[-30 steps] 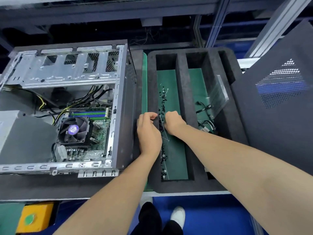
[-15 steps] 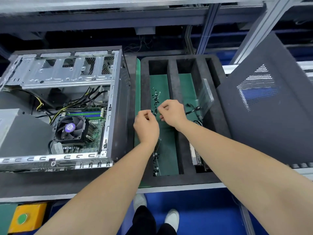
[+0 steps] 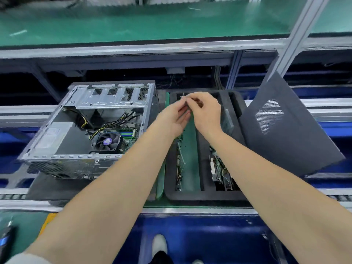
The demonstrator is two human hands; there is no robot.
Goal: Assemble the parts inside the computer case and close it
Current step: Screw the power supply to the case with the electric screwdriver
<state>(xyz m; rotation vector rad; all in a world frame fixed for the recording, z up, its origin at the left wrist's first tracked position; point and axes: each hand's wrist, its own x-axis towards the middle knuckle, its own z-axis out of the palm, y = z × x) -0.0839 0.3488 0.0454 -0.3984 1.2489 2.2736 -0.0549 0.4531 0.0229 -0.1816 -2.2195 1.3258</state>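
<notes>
**Head view: hands joined over the foam tray's far end**

Nearest, a white shoe stands on blue floor below the bench. Both forearms cross the bench's near edge side by side, with open air between them.

Just past that edge sits the black foam tray, its long slots running away from the person. Small black parts on thin wires line the left slot's left wall, with bare green floor beside them. A circuit board stands on edge in the next slot.

Above the tray's far end the hands are together. The right hand pinches a small pale piece in curled fingers; it is too small to identify. The left hand has its fingertips at the same spot, but whether it grips cannot be told.

Left of the tray, across a narrow gap, the computer case lies on its side. Its open face is up, with the fan and cables exposed. The grey side panel leans tilted at the tray's right rim. Beyond, a green shelf spans above the bench's far edge.
</notes>
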